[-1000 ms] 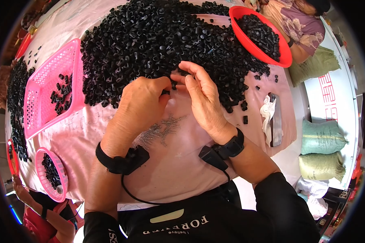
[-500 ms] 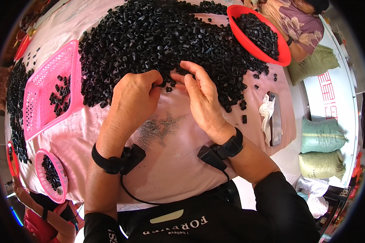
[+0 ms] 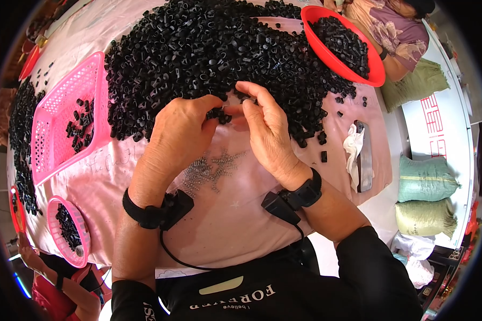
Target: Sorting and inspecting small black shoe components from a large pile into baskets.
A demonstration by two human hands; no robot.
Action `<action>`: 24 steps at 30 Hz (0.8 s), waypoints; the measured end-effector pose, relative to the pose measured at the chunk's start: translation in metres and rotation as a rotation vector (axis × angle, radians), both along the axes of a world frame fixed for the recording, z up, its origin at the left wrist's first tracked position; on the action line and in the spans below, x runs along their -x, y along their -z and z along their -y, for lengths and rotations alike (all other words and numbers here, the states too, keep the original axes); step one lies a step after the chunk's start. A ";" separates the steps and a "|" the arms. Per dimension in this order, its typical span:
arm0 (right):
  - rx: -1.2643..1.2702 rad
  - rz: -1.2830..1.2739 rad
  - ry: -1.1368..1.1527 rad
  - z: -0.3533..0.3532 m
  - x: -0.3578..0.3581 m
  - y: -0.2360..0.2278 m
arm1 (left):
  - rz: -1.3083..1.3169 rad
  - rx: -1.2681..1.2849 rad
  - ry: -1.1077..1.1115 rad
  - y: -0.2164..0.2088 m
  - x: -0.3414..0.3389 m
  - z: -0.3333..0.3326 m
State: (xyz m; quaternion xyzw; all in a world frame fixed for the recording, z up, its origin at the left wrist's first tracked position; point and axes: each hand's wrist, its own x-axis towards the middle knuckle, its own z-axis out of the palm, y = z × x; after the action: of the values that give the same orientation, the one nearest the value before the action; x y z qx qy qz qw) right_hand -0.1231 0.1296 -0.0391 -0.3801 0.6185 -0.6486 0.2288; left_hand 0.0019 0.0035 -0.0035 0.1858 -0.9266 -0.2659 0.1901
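Observation:
My left hand point(image 3: 179, 134) is at the near edge of a large heap of small black plastic parts point(image 3: 198, 48). Its thumb and index finger close around a small black plastic part point(image 3: 217, 114). Facing it, my right hand point(image 3: 269, 125) has its thumb and fingers apart, with fingertips close to that part. I cannot make out anything held in the right hand. On the pink cloth point(image 3: 225, 230) between my forearms lies a scatter of tiny silvery metal pieces point(image 3: 206, 174). Both wrists carry black straps with boxy devices.
At left stand a pink perforated basket point(image 3: 43, 142) and a round pink basket point(image 3: 53, 227), both with black parts. A red basin point(image 3: 377, 75) of parts sits far right, beside another person point(image 3: 391, 32). A phone point(image 3: 364, 158) and white tissue point(image 3: 352, 147) lie right; sacks point(image 3: 428, 179) stand beyond.
My left hand has shifted slightly right and its thumb and index finger have parted around a small black part. The right hand stays nearly in place.

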 end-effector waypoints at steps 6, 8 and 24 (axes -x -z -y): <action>-0.026 -0.003 -0.038 -0.002 0.003 0.004 | 0.033 -0.021 0.037 -0.001 0.001 -0.002; -0.032 0.003 -0.034 -0.002 0.004 0.004 | 0.035 0.001 0.025 0.000 0.001 -0.002; -0.011 0.066 -0.002 0.000 0.000 -0.001 | 0.037 0.106 -0.097 0.000 -0.001 0.002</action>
State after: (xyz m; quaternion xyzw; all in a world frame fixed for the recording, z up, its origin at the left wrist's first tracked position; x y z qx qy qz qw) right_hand -0.1232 0.1295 -0.0382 -0.3578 0.6137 -0.6572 0.2521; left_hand 0.0025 0.0012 -0.0032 0.2250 -0.9326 -0.2036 0.1952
